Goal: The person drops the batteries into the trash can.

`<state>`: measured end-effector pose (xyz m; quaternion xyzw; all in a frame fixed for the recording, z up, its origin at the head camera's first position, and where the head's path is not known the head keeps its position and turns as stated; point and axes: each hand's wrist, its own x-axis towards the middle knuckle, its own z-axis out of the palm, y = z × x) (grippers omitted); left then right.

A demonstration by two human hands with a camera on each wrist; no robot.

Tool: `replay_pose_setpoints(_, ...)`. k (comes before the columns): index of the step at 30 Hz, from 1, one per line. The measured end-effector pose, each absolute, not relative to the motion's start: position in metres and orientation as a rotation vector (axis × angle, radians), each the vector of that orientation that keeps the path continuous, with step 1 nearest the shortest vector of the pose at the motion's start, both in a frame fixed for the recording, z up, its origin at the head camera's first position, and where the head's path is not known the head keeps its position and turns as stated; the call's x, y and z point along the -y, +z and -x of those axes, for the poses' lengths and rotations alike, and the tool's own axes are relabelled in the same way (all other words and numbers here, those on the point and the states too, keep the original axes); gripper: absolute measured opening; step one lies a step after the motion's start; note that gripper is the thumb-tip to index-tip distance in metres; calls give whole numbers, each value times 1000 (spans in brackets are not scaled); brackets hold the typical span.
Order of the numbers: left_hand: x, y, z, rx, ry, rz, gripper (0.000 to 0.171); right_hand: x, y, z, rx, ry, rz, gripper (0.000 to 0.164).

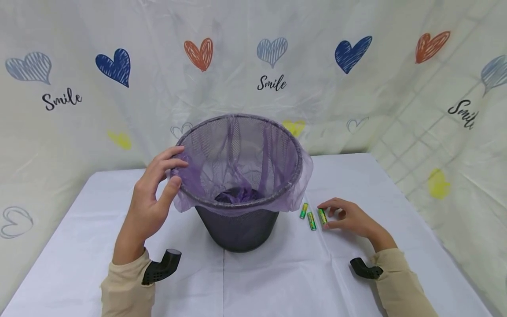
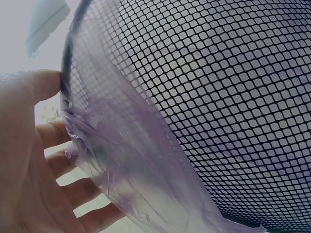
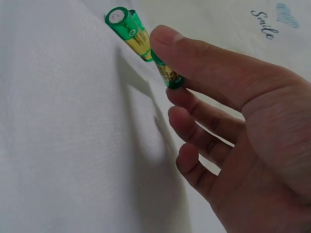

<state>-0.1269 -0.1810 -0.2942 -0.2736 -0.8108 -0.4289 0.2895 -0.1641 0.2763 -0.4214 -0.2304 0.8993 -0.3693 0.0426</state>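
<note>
A black mesh wastebasket [image 1: 237, 231] stands on the white-covered table, lined with a thin purple plastic bag [image 1: 303, 180] folded over its rim. At the rim's left side, my left hand [image 1: 152, 200] grips the edge with thumb and fingertips; in the left wrist view, the bag [image 2: 146, 165] hangs loosely beside the fingers. To the right of the wastebasket, my right hand [image 1: 352, 218] pinches a green and yellow battery [image 1: 322, 216] between thumb and fingers. Two similar batteries, one nearer [image 1: 312, 221] and one farther [image 1: 303, 211], lie just left of it.
Behind the table [image 1: 99, 224] hangs a pale curtain [image 1: 233, 92] printed with hearts and the word Smile. A black wrist device [image 1: 161, 266] sits on the left sleeve, and another [image 1: 365, 268] on the right sleeve.
</note>
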Motion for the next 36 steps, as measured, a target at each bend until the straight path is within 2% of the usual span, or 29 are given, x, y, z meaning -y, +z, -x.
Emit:
replay_pose_setpoints(12, 181, -294, 126, 2149, -1134, 739, 26, -268, -407, 161, -2829, -1140, 700, 47)
replay_pose_setpoints(21, 182, -294, 125, 2149, -1132, 752, 26, -281, -427, 173, -2863, -1174, 683, 48)
replay_pose_setpoints(36, 184, -296, 123, 2180, -1120, 748, 28, -254, -379, 146, -2926, -1198, 646, 43)
